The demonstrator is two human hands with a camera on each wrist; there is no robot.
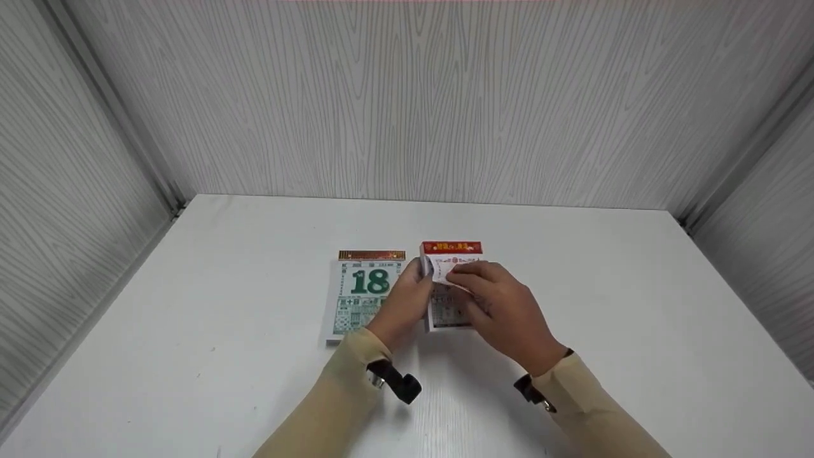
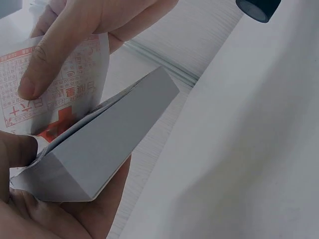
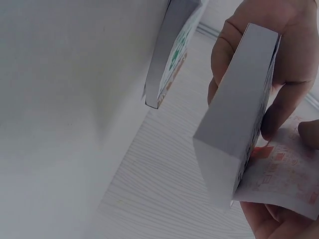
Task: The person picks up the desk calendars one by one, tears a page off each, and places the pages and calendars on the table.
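Both hands meet over a thick tear-off calendar block with a red header strip and red-printed pages. The left hand clasps the block's left edge, thumb on its face, fingers curled under its plain grey back. The right hand pinches the top sheet, curled up away from the block, thumb pressing on its printed face. Just left of the left hand, a second calendar showing a green 18 lies flat on the white tabletop.
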